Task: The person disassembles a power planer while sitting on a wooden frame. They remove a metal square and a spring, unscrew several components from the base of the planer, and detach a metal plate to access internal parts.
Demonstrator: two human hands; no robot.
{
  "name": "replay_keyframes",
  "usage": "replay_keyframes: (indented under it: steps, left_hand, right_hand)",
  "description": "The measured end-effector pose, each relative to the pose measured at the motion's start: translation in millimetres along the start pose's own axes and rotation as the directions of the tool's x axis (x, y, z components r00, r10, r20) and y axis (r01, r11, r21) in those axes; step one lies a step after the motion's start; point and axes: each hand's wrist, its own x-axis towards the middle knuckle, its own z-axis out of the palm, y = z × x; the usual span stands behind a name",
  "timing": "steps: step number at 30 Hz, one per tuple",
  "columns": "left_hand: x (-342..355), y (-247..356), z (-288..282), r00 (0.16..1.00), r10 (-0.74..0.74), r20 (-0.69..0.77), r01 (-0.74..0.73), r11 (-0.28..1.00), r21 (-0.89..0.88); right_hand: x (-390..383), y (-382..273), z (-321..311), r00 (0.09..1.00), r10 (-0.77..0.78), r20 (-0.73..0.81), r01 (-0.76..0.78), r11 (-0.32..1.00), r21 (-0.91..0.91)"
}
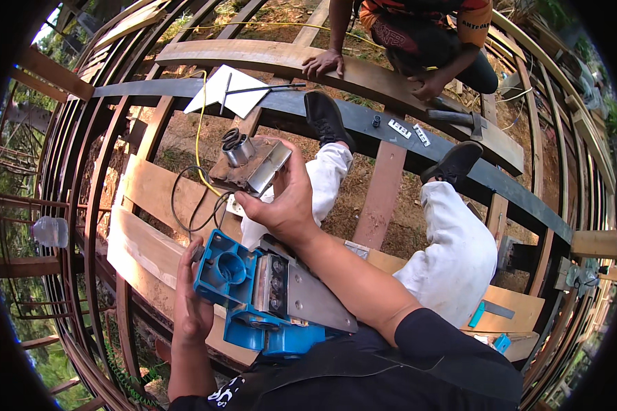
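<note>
A blue electric planer [274, 339] lies sole up across my lap, with its cutter block [275, 282] and grey metal sole [319, 294] showing. My left hand [193, 301] grips the side of its blue front housing, which has a round recess [227, 267]; some of those fingers are hidden. Raised just beyond the housing, a dirt-caked metal block [236, 171] is clasped in my right hand [291, 198]. Its edge is shiny, and a chrome cylinder [238, 151] with a dark coil spring [233, 138] on top stands up from it.
Across from me a person's hands [323, 63] rest on a curved plank [267, 58] bearing a hammer [459, 118]. White cards [399, 128] and a white sheet [227, 94] with dark rods lie on the dark beam. A yellow cord [199, 147] runs nearby. Gaps separate the wooden beams.
</note>
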Motion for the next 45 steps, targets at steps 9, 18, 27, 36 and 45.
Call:
replay_keyframes:
  steps: [9, 18, 27, 36, 45]
  left_hand:
    - [-11, 4, 7, 0.991, -0.122, 0.051, 0.122, 0.993, 0.007]
    - [22, -7, 25, 0.957, -0.055, 0.284, 0.105, 0.981, -0.163]
    - [32, -29, 40, 0.912, -0.019, 0.410, 0.173, 0.924, -0.341]
    - [52, -38, 75, 0.881, -0.066, 0.469, 0.256, 0.899, -0.355]
    - [73, -58, 82, 0.856, -0.073, 0.512, 0.367, 0.782, -0.503]
  right_hand:
    - [-5, 0, 6, 1.000, -0.023, 0.006, 0.023, 0.999, -0.025]
    - [-14, -26, -5, 0.998, -0.048, 0.031, 0.048, 0.999, 0.023]
    - [-29, -122, -37, 0.992, 0.031, 0.126, -0.021, 0.996, -0.084]
    - [-45, -160, -81, 0.946, 0.307, 0.102, -0.298, 0.950, -0.095]
    - [-40, -154, -105, 0.865, 0.466, 0.187, -0.491, 0.861, 0.129]
